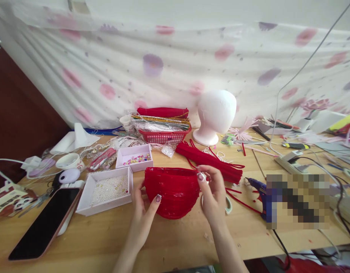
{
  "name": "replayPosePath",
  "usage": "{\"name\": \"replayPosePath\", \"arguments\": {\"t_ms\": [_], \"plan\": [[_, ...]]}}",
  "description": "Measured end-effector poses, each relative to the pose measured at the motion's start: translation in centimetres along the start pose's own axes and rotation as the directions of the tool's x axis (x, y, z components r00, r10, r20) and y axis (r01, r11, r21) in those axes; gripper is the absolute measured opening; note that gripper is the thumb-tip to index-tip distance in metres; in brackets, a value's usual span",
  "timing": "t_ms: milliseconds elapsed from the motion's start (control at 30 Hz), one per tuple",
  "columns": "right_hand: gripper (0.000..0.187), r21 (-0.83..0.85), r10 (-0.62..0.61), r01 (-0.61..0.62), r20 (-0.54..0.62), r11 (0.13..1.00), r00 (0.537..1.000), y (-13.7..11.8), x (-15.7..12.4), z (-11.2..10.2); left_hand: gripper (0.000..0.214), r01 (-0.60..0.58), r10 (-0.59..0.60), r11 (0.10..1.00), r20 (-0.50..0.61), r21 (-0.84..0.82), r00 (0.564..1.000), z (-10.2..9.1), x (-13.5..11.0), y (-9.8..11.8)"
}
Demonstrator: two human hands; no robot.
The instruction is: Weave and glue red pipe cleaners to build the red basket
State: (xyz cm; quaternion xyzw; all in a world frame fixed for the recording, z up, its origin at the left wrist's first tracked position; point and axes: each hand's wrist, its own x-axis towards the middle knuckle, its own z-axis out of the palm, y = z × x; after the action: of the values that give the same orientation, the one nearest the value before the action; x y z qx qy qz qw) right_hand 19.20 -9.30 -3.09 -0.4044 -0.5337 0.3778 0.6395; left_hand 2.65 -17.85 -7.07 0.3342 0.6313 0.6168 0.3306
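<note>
A red bowl-shaped piece [172,191] made of wound fuzzy stems rests on the wooden table in front of me. My left hand [145,208] cups its left side, thumb pressed on the front. At the upper right rim, my right hand [210,189] pinches with thumb and forefinger closed on something small I cannot make out. A pile of red fuzzy stems [209,161] lies just behind the right hand.
White trays of beads [109,189] [135,156] and a phone [44,223] lie left. A red basket of stems [163,131] and a white foam head [216,115] stand behind. A blue glue gun [258,189], cables and tools crowd the right.
</note>
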Motion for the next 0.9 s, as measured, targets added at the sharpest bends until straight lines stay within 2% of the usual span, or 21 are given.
{"name": "replayPosePath", "arguments": {"t_ms": [100,167,267,400,733,900], "plan": [[0.013,-0.097,-0.047,0.066,0.190,0.993,0.981,-1.3,-0.3,-0.1,0.075,0.020,-0.019,1.000,0.023,-0.023,1.000,0.1,-0.1,0.4],[0.014,-0.107,-0.068,0.096,0.240,0.990,0.968,-1.1,-0.6,-0.1,0.075,0.026,-0.026,0.999,0.027,-0.032,0.999,0.1,-0.1,0.5],[0.022,-0.070,-0.132,0.154,0.251,0.986,0.959,-0.1,-0.9,-0.1,0.076,0.033,-0.032,0.998,0.023,-0.044,0.999,0.1,-0.1,0.6],[0.018,-0.052,-0.202,0.222,0.254,0.974,0.946,0.2,-1.1,-0.2,0.078,0.040,-0.038,0.998,0.027,-0.051,0.999,0.1,-0.1,0.7],[0.006,-0.101,-0.171,0.204,0.264,0.974,0.949,-0.7,-0.9,-0.1,0.077,-0.007,0.007,1.000,0.012,-0.009,1.000,0.2,-0.3,0.7],[0.005,-0.118,-0.146,0.182,0.263,0.976,0.954,-1.3,-1.0,-0.1,0.108,-0.138,0.139,0.990,-0.033,0.018,0.990,0.7,-0.8,1.0]]}}
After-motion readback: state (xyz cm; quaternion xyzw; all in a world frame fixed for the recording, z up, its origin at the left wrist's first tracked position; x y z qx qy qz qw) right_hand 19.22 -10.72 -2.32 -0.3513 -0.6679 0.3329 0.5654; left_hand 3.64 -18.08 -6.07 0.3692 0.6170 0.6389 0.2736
